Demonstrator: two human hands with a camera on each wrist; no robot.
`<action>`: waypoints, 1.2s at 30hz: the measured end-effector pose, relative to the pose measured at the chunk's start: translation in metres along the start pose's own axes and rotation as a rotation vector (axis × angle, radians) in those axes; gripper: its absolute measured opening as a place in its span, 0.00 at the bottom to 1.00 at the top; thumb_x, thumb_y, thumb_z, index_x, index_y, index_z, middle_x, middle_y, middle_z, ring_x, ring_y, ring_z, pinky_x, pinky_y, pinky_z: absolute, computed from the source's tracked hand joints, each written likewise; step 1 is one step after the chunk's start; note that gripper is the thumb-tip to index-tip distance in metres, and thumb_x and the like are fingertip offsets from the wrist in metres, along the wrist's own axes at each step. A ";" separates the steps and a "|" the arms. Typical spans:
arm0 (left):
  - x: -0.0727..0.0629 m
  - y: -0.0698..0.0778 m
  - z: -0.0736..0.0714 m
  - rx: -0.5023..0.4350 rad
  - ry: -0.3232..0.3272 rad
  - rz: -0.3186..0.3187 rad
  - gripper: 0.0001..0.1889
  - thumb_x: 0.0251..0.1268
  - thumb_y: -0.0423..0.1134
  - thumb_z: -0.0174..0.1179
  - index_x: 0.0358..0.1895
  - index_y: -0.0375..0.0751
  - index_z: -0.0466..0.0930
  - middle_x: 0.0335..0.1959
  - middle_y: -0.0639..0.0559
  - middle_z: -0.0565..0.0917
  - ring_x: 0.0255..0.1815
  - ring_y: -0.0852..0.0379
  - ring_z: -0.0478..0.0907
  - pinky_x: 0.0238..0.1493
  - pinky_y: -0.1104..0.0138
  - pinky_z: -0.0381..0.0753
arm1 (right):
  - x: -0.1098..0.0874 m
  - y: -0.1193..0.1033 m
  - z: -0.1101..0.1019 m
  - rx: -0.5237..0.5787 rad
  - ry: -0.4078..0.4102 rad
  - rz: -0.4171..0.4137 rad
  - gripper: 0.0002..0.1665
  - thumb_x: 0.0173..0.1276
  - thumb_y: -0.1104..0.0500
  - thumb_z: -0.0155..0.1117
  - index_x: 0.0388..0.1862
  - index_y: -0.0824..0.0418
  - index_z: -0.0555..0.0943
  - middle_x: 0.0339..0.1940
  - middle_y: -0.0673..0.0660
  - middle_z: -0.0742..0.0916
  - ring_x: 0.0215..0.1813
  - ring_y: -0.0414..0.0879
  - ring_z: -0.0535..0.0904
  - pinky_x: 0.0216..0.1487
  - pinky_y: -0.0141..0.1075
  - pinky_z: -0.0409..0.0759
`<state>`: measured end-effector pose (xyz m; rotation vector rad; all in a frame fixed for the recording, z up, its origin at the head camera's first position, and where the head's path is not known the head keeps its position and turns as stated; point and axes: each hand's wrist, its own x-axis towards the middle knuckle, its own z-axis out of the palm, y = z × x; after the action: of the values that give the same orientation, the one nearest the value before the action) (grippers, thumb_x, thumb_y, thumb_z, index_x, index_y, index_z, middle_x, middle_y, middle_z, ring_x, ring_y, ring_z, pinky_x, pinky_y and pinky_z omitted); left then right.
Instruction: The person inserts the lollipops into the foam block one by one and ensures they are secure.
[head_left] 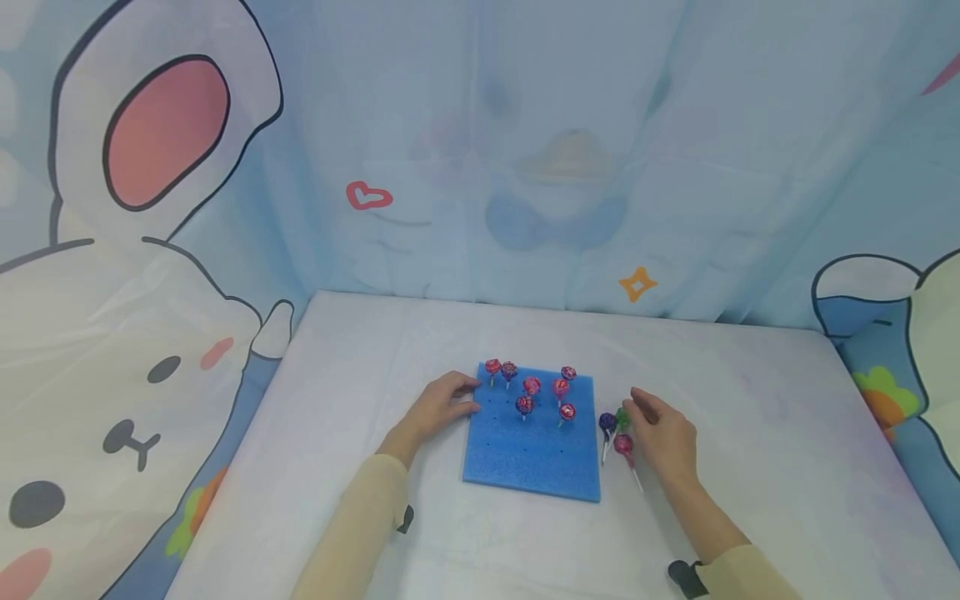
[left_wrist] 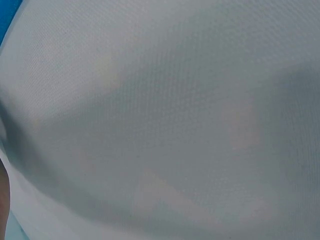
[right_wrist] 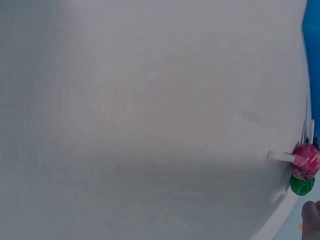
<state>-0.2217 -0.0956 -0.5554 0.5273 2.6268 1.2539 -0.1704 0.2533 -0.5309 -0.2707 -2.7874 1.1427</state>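
Observation:
A blue foam board lies on the table with several red and purple wrapped lollipops standing in it on their sticks. My left hand rests at the board's left edge, thumb and fingers spread along it. Just right of the board lie a purple lollipop, a green lollipop and a pink lollipop. Beside these is my right hand, its fingertips close to the green one. In the right wrist view, a gap shows between a fingertip and the green wrapper.
Small holes dot the board's surface between the standing lollipops. A white cloth covers the table. Behind it hangs a light blue curtain with cartoon prints. The left wrist view holds mostly white cloth.

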 end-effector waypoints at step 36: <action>0.000 -0.002 0.000 -0.015 0.004 0.034 0.22 0.65 0.40 0.65 0.61 0.37 0.75 0.58 0.46 0.79 0.61 0.51 0.75 0.65 0.63 0.74 | 0.002 0.003 0.010 -0.300 -0.138 -0.047 0.26 0.72 0.59 0.59 0.61 0.76 0.73 0.57 0.75 0.79 0.60 0.71 0.73 0.60 0.61 0.73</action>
<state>-0.2225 -0.0969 -0.5573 0.5699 2.6200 1.2854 -0.1738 0.2490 -0.5398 -0.1556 -3.0659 0.7564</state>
